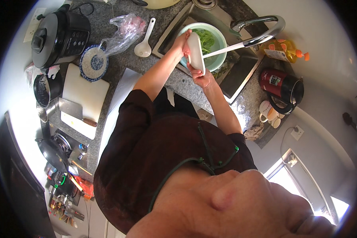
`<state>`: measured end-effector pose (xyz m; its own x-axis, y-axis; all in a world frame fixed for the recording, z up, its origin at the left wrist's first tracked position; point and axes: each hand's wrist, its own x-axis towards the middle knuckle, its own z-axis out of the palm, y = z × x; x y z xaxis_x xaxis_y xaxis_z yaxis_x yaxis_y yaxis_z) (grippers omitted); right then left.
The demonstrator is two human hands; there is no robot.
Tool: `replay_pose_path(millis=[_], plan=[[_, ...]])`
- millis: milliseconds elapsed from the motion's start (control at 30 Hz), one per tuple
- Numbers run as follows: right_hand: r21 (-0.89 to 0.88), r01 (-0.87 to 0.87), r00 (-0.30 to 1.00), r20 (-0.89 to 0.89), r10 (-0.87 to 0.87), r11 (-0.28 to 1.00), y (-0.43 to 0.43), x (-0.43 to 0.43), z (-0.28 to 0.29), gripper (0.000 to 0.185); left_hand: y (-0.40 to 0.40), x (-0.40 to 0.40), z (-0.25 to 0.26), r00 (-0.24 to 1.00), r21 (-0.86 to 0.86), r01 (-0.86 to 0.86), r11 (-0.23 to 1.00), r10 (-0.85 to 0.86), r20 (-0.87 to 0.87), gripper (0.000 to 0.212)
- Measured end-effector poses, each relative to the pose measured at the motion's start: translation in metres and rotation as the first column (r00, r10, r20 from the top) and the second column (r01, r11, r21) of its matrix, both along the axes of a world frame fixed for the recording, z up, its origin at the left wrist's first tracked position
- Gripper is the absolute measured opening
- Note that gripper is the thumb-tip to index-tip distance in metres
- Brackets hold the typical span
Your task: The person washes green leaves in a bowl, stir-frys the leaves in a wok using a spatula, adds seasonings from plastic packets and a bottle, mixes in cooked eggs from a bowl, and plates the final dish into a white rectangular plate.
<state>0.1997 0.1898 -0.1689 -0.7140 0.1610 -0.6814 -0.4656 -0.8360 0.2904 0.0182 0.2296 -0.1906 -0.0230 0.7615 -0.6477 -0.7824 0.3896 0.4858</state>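
Observation:
Both my hands hold a white dish [197, 54], tilted nearly on edge over a pale green basin [221, 59]. My left hand [182, 44] grips its far end, and my right hand [201, 78] holds the near end. Running water [223, 52] from the chrome faucet [264, 38] meets the dish's side. Green leafy vegetables [204, 38] lie in the basin, partly hidden behind the dish. The basin stands in a stainless steel sink [235, 80]. The dish's inner face cannot be made out fully.
Left of the sink lie a white ladle [143, 51], a plastic bag [123, 35], a blue-patterned plate [90, 66] and a cleaver [72, 109] on a cutting board [77, 89]. A yellow soap bottle [281, 50], red kettle [273, 81] and mug [267, 109] stand right.

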Motion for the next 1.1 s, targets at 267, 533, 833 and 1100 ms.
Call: replay_pose_path(millis=[267, 533, 833, 1100], plan=[[0.369, -0.802, 0.495, 0.851, 0.176, 0.47, 0.068, 0.055, 0.014, 0.037, -0.034, 0.026, -0.079, 0.992, -0.034, -0.12, 0.992, 0.121, 0.024, 0.017], [-0.241, -0.565, 0.259, 0.856, -0.447, -0.789, 0.197, 0.023, 0.023, 0.047, -0.036, -0.001, -0.039, 0.957, 0.173, -0.066, 0.983, 0.111, -0.268, 0.026], [-0.576, -0.232, -0.108, 0.816, -0.567, -0.784, 0.236, 0.009, 0.074, 0.038, -0.04, 0.009, -0.049, 0.987, 0.282, -0.068, 0.957, 0.106, -0.121, 0.029], [-0.577, -0.182, -0.206, 0.814, -0.543, -0.796, 0.242, 0.013, 0.07, 0.034, -0.051, -0.001, 0.036, 0.695, 0.019, 0.041, 0.999, -0.014, -0.719, 0.037]])
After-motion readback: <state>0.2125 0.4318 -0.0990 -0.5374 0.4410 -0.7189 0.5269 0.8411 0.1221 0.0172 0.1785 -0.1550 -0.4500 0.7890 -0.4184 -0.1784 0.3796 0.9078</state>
